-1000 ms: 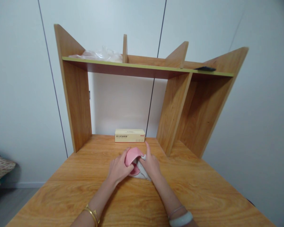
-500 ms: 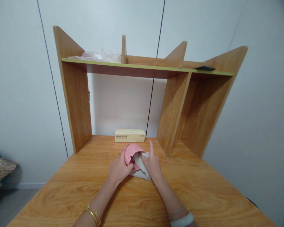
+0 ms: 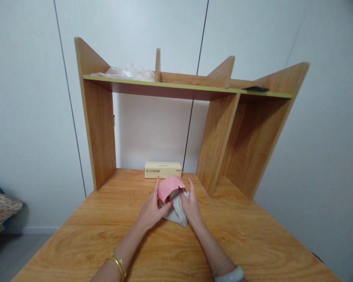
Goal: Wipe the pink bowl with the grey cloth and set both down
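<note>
Broad wooden bench (image 3: 253, 243) under everything, grain running sideways, with a wooden shelf unit (image 3: 176, 88) standing at its far edge. Up on the shelf, crumpled clear plastic (image 3: 126, 72) to the left and a flat dark object (image 3: 255, 89) to the right. Against the back wall, lying flat, a long cream box (image 3: 162, 170) with printed lettering, just behind the hands but apart from them.

At mid-bench, tipped on its side, a small pink bowl (image 3: 170, 186), its opening turned toward the bench and the right. Gripped around the rim and outer wall by the left hand (image 3: 150, 211), fingers curled over it. Likely rigid, light, smooth-glazed, so probably slippery and liable to chip if dropped; best held as here, by the rim with the wall braced in the palm.

Bunched under and into the bowl's mouth, a pale grey cloth (image 3: 176, 211), pinched and pressed by the right hand (image 3: 191, 207). Soft, limp, easily gathered anywhere along its folds.

On the wrists, a gold bangle (image 3: 117, 264) left and a pale bracelet (image 3: 228, 272) right
</note>
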`<action>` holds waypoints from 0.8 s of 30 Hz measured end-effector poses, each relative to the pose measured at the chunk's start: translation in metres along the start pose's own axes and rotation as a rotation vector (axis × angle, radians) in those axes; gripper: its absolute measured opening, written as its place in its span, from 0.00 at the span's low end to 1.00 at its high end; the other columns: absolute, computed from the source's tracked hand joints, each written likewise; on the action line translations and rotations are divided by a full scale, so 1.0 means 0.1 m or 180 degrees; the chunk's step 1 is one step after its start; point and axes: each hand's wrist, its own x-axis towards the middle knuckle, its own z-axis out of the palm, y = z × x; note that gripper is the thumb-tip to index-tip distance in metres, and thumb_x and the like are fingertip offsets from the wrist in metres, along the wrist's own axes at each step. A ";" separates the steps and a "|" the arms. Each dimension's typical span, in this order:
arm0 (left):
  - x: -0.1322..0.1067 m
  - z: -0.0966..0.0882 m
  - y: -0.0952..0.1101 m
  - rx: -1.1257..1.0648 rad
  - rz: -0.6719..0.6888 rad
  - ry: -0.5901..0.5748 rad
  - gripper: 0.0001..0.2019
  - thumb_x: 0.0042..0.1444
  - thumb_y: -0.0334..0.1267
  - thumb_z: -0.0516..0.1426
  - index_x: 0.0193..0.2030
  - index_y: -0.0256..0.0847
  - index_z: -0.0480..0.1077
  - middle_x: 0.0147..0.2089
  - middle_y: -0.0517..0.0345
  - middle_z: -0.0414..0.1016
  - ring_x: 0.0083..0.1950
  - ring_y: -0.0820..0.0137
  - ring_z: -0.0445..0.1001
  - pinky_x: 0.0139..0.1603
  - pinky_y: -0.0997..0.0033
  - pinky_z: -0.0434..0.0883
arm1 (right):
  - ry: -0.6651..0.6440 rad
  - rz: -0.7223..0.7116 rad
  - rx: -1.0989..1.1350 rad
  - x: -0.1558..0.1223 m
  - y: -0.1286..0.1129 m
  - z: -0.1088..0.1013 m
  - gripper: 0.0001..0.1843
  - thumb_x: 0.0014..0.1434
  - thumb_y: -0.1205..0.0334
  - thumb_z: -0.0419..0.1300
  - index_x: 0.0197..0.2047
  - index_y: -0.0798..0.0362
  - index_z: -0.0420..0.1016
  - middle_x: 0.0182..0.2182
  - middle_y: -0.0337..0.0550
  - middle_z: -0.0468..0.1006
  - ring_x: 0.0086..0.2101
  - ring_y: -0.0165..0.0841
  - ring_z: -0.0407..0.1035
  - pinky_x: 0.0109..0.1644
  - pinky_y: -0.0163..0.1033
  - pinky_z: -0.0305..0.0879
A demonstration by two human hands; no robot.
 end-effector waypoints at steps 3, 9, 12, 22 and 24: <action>0.00 0.02 -0.01 -0.0169 0.0046 0.0114 0.42 0.49 0.39 0.57 0.68 0.40 0.39 0.60 0.48 0.64 0.54 0.62 0.68 0.52 0.64 0.65 | -0.0220 0.0101 -0.0003 0.02 -0.04 -0.01 0.34 0.58 0.52 0.46 0.64 0.59 0.46 0.34 0.48 0.77 0.33 0.37 0.72 0.34 0.36 0.64; -0.03 -0.13 0.08 0.0832 0.0072 -0.0012 0.39 0.43 0.37 0.59 0.65 0.48 0.51 0.59 0.53 0.66 0.55 0.56 0.68 0.54 0.61 0.64 | -0.0455 -0.0200 -0.1490 0.01 -0.05 -0.05 0.38 0.56 0.57 0.51 0.66 0.54 0.40 0.26 0.43 0.76 0.29 0.39 0.71 0.32 0.38 0.60; -0.05 -0.16 0.10 0.1003 0.0250 -0.0072 0.38 0.45 0.41 0.58 0.65 0.49 0.51 0.57 0.53 0.68 0.53 0.56 0.70 0.53 0.60 0.65 | -0.0642 -0.0227 -0.1415 0.00 0.00 -0.05 0.37 0.56 0.60 0.50 0.66 0.56 0.41 0.27 0.45 0.77 0.29 0.39 0.71 0.32 0.38 0.60; -0.02 0.03 0.03 -0.0294 0.0223 0.0091 0.42 0.52 0.43 0.55 0.67 0.39 0.35 0.61 0.45 0.61 0.55 0.62 0.68 0.52 0.65 0.66 | -0.0153 -0.0031 0.0655 0.02 0.02 0.06 0.30 0.58 0.58 0.46 0.63 0.57 0.50 0.50 0.52 0.72 0.46 0.34 0.68 0.44 0.36 0.65; -0.01 0.04 0.03 -0.0394 0.0186 0.0141 0.39 0.52 0.39 0.54 0.67 0.38 0.38 0.60 0.47 0.64 0.54 0.64 0.68 0.52 0.66 0.65 | -0.0221 0.0043 0.0457 0.02 -0.01 0.04 0.32 0.58 0.55 0.49 0.63 0.56 0.49 0.43 0.50 0.76 0.40 0.36 0.72 0.39 0.37 0.66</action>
